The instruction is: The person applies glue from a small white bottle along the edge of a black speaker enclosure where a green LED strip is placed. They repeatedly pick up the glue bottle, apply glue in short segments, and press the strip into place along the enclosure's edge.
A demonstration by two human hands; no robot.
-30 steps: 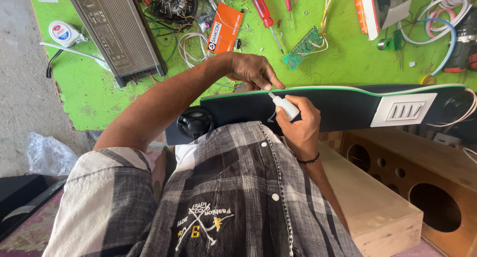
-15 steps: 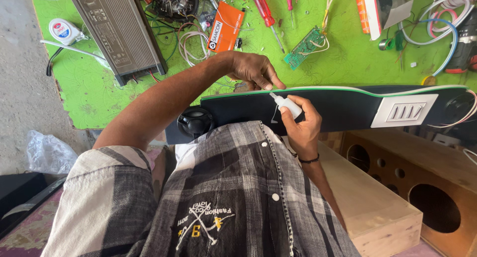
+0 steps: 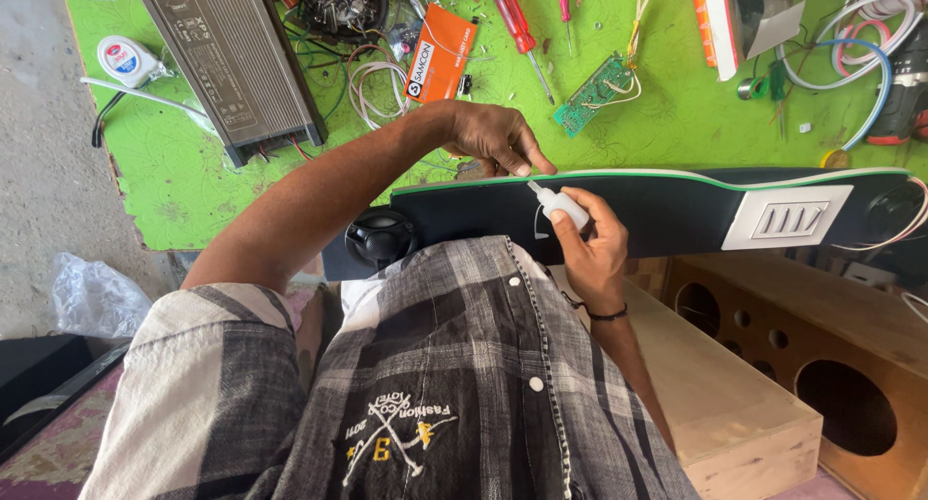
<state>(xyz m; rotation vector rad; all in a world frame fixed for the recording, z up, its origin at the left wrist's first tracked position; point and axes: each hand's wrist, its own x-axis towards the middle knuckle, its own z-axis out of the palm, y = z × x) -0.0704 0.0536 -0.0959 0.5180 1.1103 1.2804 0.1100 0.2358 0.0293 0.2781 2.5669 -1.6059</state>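
Observation:
A long black panel (image 3: 667, 215) with a green top edge and a white vent plate (image 3: 788, 218) stands on edge against the green table (image 3: 677, 123). My right hand (image 3: 592, 253) grips a small white squeeze bottle (image 3: 559, 203), its thin nozzle touching the panel's top edge. My left hand (image 3: 493, 135) reaches across and pinches that same edge right beside the nozzle tip. A round black speaker (image 3: 380, 237) sits at the panel's left end.
On the green table lie a grey metal power supply (image 3: 227, 60), red screwdrivers (image 3: 514, 18), a green circuit board (image 3: 594, 92), an orange card (image 3: 440, 57), wires and a tape roll (image 3: 123, 58). Wooden speaker boxes (image 3: 802, 355) stand at my right.
The bottle's nozzle has slid slightly left along the panel's top edge, closer to my left fingers. The left hand stays put.

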